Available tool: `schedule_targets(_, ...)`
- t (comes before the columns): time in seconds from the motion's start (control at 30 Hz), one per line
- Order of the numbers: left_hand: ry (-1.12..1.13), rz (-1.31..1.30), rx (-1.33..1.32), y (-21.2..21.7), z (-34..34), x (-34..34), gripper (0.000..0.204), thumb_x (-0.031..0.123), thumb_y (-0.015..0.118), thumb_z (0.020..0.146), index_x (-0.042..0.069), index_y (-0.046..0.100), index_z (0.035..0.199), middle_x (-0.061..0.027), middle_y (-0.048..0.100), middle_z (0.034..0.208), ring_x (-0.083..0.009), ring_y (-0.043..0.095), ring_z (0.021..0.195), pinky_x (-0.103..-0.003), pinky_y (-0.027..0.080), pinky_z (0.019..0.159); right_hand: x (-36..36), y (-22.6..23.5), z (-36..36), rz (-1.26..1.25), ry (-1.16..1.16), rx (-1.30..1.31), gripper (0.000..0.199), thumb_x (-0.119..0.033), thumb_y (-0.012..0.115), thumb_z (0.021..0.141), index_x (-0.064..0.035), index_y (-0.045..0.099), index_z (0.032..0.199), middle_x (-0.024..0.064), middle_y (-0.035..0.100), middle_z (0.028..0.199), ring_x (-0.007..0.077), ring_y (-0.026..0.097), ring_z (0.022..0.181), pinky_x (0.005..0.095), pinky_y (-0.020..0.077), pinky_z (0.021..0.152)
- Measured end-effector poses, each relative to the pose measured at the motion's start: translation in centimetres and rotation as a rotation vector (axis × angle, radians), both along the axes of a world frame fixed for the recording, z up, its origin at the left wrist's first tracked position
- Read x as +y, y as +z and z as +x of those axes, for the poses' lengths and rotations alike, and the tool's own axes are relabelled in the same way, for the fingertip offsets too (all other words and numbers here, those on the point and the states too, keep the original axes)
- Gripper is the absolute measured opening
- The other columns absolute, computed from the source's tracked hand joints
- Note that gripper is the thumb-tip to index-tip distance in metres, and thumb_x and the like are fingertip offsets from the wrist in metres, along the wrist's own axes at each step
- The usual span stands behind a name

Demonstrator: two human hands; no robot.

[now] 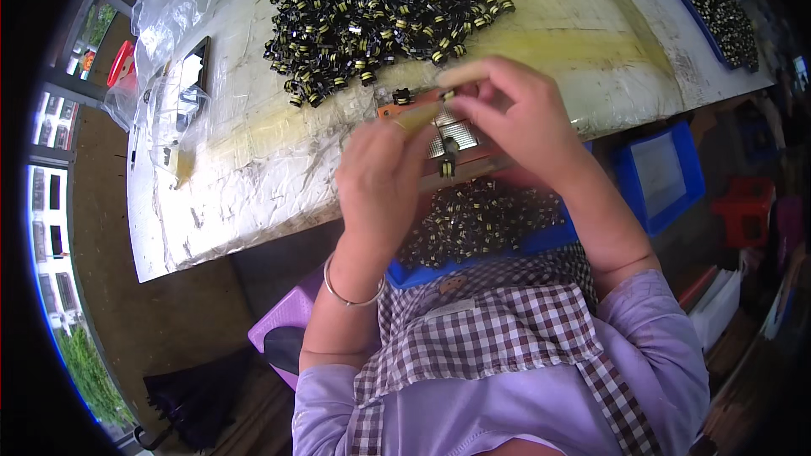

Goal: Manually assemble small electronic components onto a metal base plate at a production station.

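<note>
My right hand (525, 114) pinches a small black part with yellow bands (448, 95) between thumb and forefinger, above the table's near edge. My left hand (378, 165) comes up to it from the other side, fingers closed together and a little blurred. What its fingertips hold is hidden. Under both hands lies an orange fixture (387, 110) with a silver ridged plate (456, 137). One similar black part (402, 96) sits at the fixture's far left edge. Another black-and-yellow part (447, 169) is at its near side.
A big heap of the same parts (380, 17) covers the table's far middle. More fill a blue tray (404, 276) at my lap and a blue-edged tray (708, 13) at far right. Clear plastic bags (169, 25) lie left. A blue bin (688, 152) stands right, below the table.
</note>
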State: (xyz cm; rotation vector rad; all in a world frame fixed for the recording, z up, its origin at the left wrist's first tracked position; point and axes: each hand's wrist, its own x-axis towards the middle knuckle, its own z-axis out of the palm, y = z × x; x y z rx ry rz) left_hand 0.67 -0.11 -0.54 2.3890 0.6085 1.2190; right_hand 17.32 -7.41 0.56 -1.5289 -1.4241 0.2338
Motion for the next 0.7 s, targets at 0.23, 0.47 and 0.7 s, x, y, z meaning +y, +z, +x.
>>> schedule_targets(0.23,0.086,-0.03,0.148,1.0,-0.2,2.4,0.016,0.005,0.068,0.08,0.005,0.069,0.096,-0.0103,0.063,0.083,-0.0296,0.06,0.077,-0.038,0.048,0.071,0.2,0.7,-0.3,-0.091,0.144,-0.121,0.016,-0.004,0.075,0.078,-0.0069,0.072,0.093,0.0019,0.066,0.08,0.0086,0.056,0.064,0.0254,0.0461,0.058)
schedule_targets(0.47,0.088,-0.037,0.136,0.7,-0.5,1.6,0.012,0.004,0.065,0.08,0.002,0.066,0.092,-0.0116,0.059,0.084,-0.0303,0.058,0.077,-0.039,0.048,0.071,0.0,0.6,0.1,-0.181,0.181,0.088,0.014,-0.002,0.076,0.077,-0.0049,0.072,0.089,0.0018,0.066,0.078,0.0075,0.056,0.065,0.0237,0.0452,0.058)
schedule_targets(0.7,0.046,-0.228,0.11,0.6,-0.5,1.3,0.01,0.003,0.067,0.08,0.001,0.063,0.089,-0.0116,0.062,0.087,-0.0309,0.057,0.082,-0.04,0.048,0.073,0.3,0.6,0.5,-0.086,0.234,-0.055,0.014,-0.003,0.076,0.076,-0.005,0.069,0.088,0.0044,0.066,0.082,0.0107,0.059,0.066,0.0253,0.0471,0.06)
